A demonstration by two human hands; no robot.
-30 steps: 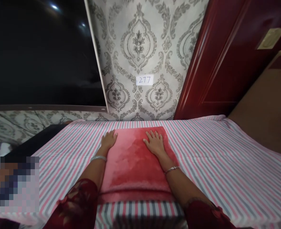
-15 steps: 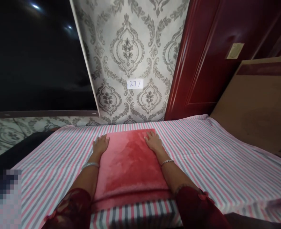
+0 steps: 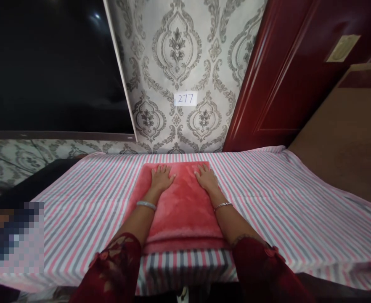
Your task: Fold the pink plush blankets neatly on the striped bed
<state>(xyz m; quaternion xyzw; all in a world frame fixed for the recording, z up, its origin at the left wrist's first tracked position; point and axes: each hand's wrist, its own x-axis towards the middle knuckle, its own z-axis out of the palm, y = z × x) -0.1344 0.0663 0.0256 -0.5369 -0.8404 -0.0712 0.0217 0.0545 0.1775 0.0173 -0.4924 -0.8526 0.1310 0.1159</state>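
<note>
A folded coral-pink plush cloth (image 3: 185,206), which could be a blanket or a large towel, lies flat on the striped sheet (image 3: 267,202). My left hand (image 3: 162,178) rests palm down on its upper left part, fingers spread. Near the upper right corner my right hand (image 3: 207,177) also presses flat on the plush, with its fingers apart. Neither hand grips anything. The cloth's near edge shows a fold line and hangs by the front edge of the striped surface, between my forearms.
A large dark television screen (image 3: 53,67) hangs at the left on patterned wallpaper. A paper marked 277 (image 3: 185,98) is stuck to the wall. At the right stand a dark red door panel (image 3: 274,84) and a big cardboard box (image 3: 346,134). A blurred patch covers the lower left.
My left hand has moved right, from the cloth's left edge onto its upper left part. My right hand stays near the upper right corner. The view has shifted slightly.
</note>
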